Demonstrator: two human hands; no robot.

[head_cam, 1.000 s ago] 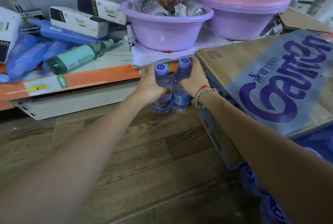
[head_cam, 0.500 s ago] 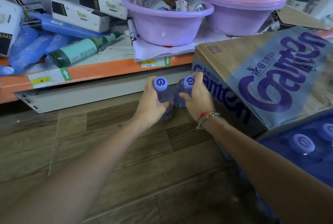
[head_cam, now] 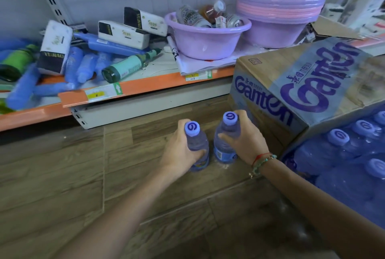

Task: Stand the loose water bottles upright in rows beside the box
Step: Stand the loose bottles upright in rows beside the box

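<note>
Two small water bottles are held upright on the wooden floor (head_cam: 62,175), just left of the Ganten cardboard box (head_cam: 291,83). The left bottle (head_cam: 198,146) is gripped around its body by the left hand (head_cam: 179,152), with the fingers wrapped round its far side and the thumb laid across the near side. The right bottle (head_cam: 226,142) is gripped by the right hand (head_cam: 248,142), the thumb pressed across its shoulder and the fingers curled behind its neck. The two bottles are set just beside each other, a narrow gap being left between them; both blue caps are turned up toward the camera. Both forearms are stretched forward from the near edge and angled inward toward the bottles. A beaded bracelet (head_cam: 262,162) is worn on the right wrist. Packed bottles (head_cam: 343,154) are seen at the right, under the box's raised flap. A lilac basin (head_cam: 206,39) is seen on the orange-edged shelf (head_cam: 145,85) beyond.
</note>
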